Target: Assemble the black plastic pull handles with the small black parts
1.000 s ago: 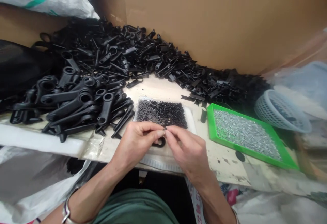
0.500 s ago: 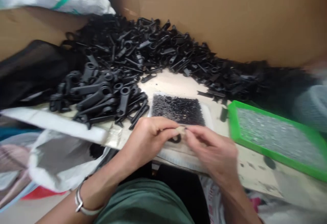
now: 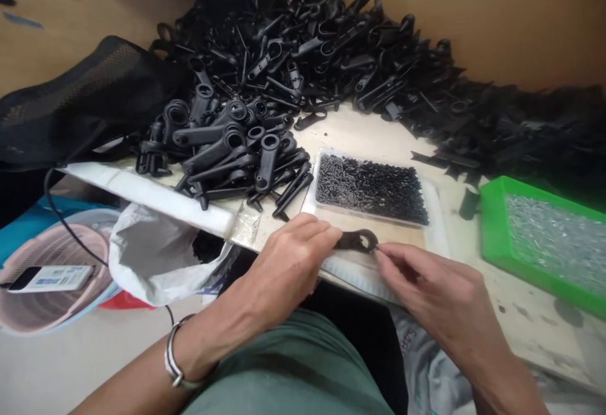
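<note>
My left hand [image 3: 296, 257] is closed around one end of a flat black plastic lever-like part [image 3: 351, 240]. Its ring-shaped end with a round hole points right, toward my other hand. At the ring's edge, the thumb and forefinger of my right hand [image 3: 426, 282] are pinched together; a tiny dark thing shows at their tips, too small to name. Just beyond both hands lies a clear shallow tray [image 3: 372, 218] filled with small black pieces [image 3: 372, 187]. Similar black parts with ring ends [image 3: 227, 143] are heaped to the left.
A large pile of black plastic parts [image 3: 303, 48] runs along the cardboard wall [image 3: 497, 17]. On the right stands a green bin [image 3: 492, 219] of small clear pieces. A white sack [image 3: 146, 263] and a pink basket [image 3: 71, 301] with a phone are below the table's left edge.
The camera view has shifted, so the table's things appear farther right. The black part's ring end now shows clearly between my hands; before, it was mostly covered by my left fingers.
</note>
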Demonstrator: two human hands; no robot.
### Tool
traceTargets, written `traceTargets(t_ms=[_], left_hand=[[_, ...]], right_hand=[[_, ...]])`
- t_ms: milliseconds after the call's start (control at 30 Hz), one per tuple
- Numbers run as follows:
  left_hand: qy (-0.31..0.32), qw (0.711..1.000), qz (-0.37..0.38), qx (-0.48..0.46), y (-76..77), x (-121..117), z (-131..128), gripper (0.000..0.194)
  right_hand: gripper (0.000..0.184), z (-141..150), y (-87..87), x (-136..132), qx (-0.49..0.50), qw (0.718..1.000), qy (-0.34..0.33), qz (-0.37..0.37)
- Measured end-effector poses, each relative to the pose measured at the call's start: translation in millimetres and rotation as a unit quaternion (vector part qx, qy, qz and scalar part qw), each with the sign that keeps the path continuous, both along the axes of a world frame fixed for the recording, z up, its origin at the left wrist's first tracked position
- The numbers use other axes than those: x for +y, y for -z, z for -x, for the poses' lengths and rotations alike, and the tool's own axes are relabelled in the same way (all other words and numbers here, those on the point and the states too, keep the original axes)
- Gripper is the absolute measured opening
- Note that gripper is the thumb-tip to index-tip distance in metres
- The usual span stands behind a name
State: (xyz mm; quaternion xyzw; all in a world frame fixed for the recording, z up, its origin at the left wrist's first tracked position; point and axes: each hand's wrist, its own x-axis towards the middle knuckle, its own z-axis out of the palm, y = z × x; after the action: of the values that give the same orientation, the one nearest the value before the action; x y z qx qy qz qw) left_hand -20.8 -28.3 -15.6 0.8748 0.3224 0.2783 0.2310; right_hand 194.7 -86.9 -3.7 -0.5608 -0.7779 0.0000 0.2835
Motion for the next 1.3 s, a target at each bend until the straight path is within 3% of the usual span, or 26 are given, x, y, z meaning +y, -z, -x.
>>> traceTargets(t_ms=[567, 1033, 1100, 1200, 1300], left_hand=[[-0.003, 0.999, 0.025, -0.047, 2.2, -2.5, -0.8, 0.014], [0.005, 0.997, 0.028, -0.076, 9.0, -3.5, -0.7, 0.015], [0.001, 0.996, 0.030, -0.086, 11.9, -3.5, -1.2, 0.014], [-0.001, 0.995, 0.031, -0.098, 15.9, -2.5, -2.0, 0.013], [0.001, 0.994, 0.034, -0.103, 18.0, -1.4, -1.7, 0.013]], right_hand=[[0.010, 13.4, -5.4, 6.4, -0.106, 0.994, -0.026, 0.007], [0.032, 43.1, -17.0, 1.8, -0.238, 0.968, 0.046, 0.063], [0.033, 42.9, -17.3, 1.4, -0.194, 0.976, 0.062, 0.077], [0.032, 36.7, -16.8, 3.0, -0.013, 0.976, 0.131, 0.174], [0.035, 31.3, -17.0, 8.1, 0.187, 0.915, 0.205, 0.294]])
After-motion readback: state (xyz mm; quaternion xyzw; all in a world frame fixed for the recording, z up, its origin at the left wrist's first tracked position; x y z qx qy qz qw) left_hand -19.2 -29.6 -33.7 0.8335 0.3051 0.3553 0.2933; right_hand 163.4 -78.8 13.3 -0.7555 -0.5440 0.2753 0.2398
